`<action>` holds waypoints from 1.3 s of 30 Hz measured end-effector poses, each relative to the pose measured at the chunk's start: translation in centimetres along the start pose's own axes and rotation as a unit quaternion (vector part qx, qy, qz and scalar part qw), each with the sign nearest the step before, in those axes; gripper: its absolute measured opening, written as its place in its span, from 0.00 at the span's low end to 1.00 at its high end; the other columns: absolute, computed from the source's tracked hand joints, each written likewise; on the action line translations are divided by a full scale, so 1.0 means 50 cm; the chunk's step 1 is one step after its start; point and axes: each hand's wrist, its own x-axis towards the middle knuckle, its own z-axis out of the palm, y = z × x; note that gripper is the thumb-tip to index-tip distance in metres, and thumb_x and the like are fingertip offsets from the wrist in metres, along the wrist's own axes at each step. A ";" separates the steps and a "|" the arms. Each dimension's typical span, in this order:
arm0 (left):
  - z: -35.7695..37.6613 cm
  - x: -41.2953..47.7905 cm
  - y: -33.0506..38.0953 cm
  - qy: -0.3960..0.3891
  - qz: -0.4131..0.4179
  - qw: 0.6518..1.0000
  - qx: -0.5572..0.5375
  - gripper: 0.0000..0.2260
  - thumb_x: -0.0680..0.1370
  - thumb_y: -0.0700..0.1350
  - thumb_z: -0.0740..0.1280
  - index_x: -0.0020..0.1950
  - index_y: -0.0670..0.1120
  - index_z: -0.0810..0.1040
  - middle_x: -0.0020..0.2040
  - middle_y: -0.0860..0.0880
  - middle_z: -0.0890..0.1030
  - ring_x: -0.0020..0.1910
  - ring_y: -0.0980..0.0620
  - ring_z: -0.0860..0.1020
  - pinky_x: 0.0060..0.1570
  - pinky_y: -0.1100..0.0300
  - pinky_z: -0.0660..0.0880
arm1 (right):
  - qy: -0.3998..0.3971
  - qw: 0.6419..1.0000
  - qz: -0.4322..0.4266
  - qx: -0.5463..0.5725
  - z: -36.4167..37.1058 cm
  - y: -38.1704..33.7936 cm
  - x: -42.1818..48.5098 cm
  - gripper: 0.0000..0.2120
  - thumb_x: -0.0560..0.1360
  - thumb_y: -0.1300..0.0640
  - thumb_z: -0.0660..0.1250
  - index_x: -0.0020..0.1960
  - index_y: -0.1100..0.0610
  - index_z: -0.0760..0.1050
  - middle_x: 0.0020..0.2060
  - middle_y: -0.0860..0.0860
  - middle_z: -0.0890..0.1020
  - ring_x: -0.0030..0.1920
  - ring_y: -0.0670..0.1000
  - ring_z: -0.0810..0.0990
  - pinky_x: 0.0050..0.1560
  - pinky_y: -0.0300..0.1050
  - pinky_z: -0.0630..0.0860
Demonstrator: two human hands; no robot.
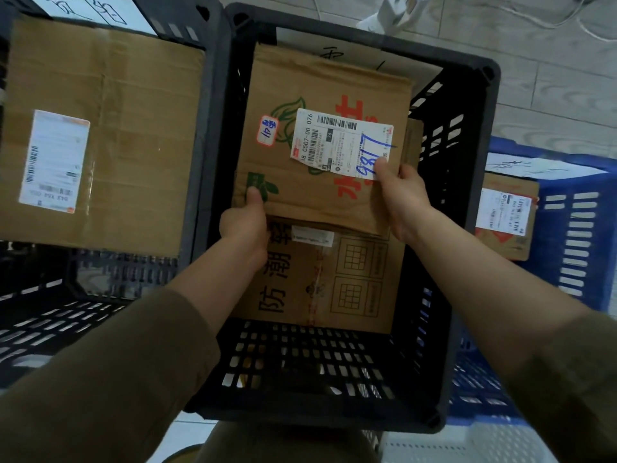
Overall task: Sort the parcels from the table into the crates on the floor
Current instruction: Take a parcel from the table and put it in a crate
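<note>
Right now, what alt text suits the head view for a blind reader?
Left hand and right hand grip a labelled cardboard parcel over a black crate holding another box. A dark crate with a large box sits left, a blue crate right.

"How many crates do you have in front of you?"
"Three. Two are black, the left crate (173, 28) and the middle crate (317, 355), and there is one blue crate (581, 248)."
"And parcels?"
"You can count four cardboard ones: one large parcel (107, 128) on the left, the held parcel (300, 202) and the lower parcel (334, 289) in the middle, and one small parcel (504, 225) in the blue. A brown edge (412, 142) may be a fifth, but you can't tell."
"Hands?"
"Two, your left hand (245, 225) and your right hand (400, 198)."
</note>
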 end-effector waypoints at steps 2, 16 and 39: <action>-0.019 -0.017 -0.007 -0.015 0.009 0.998 0.056 0.23 0.79 0.55 0.61 0.66 0.40 0.69 0.55 0.46 0.75 0.51 0.48 0.75 0.54 0.52 0.75 | 0.034 0.998 -0.047 -0.037 -0.003 0.001 -0.012 0.17 0.78 0.50 0.63 0.65 0.53 0.68 0.56 0.50 0.80 0.55 0.50 0.80 0.59 0.52 0.76; -0.058 -0.048 -0.005 -0.067 0.440 0.537 0.717 0.26 0.81 0.47 0.55 0.76 0.38 0.53 0.76 0.37 0.49 0.76 0.42 0.48 0.73 0.47 0.47 | -0.032 0.844 -0.264 -0.466 -0.010 0.058 -0.091 0.26 0.79 0.54 0.61 0.75 0.56 0.59 0.76 0.52 0.54 0.76 0.51 0.49 0.75 0.56 0.50; -0.309 -0.343 0.102 -0.075 0.222 0.938 0.255 0.26 0.81 0.53 0.58 0.74 0.42 0.61 0.72 0.45 0.66 0.69 0.49 0.66 0.64 0.61 0.63 | -0.156 0.936 -0.116 -0.293 0.010 -0.177 -0.401 0.25 0.78 0.54 0.63 0.73 0.58 0.62 0.58 0.46 0.72 0.56 0.42 0.71 0.43 0.24 0.68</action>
